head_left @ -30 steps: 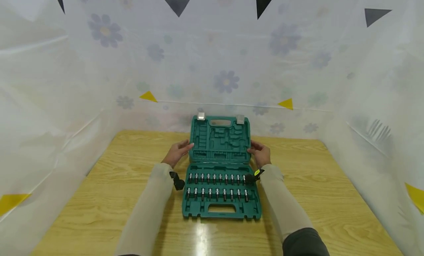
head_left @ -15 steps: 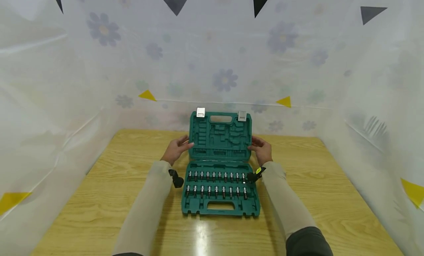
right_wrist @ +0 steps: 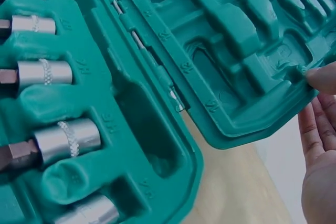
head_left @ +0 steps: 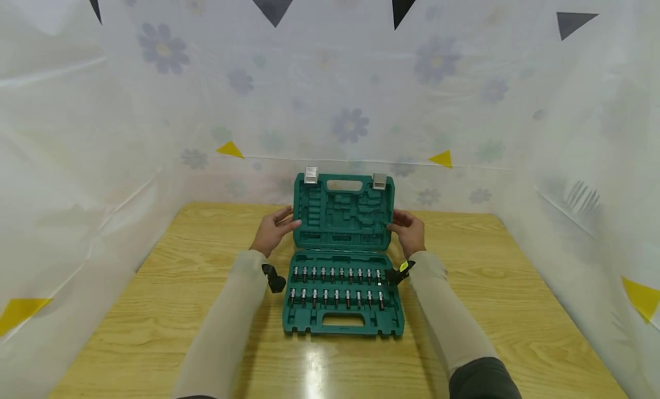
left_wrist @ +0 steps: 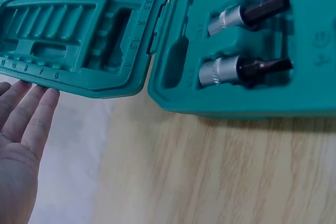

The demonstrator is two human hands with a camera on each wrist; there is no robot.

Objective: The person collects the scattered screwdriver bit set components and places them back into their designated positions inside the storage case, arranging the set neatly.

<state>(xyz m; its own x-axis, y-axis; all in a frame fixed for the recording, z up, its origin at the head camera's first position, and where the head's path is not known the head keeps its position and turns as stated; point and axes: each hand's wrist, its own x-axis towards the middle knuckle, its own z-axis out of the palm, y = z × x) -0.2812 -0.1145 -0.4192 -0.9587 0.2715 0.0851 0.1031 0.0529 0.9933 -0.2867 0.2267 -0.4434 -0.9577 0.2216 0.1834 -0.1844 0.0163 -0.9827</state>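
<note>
An open green tool case stands on the table, its lid tilted up at the hinge. Two rows of bit sockets fill its base. At the lid's left edge my left hand holds on, thumb overlapping the front and fingers reaching behind. The left wrist view shows straight fingers against the rim; the thumb is out of that view. My right hand pinches the opposite edge. In the right wrist view its thumb presses the lid's inside, with the other fingers behind.
A wood-grain table lies under the case. White flower-patterned sheeting encloses the back and sides. Two metal latches sit at the lid's far edge. Each wrist carries a small black camera.
The lid has swung up a little toward me, its far edge higher in the head view. Both hands have moved slightly upward with it, and the latches have changed angle.
</note>
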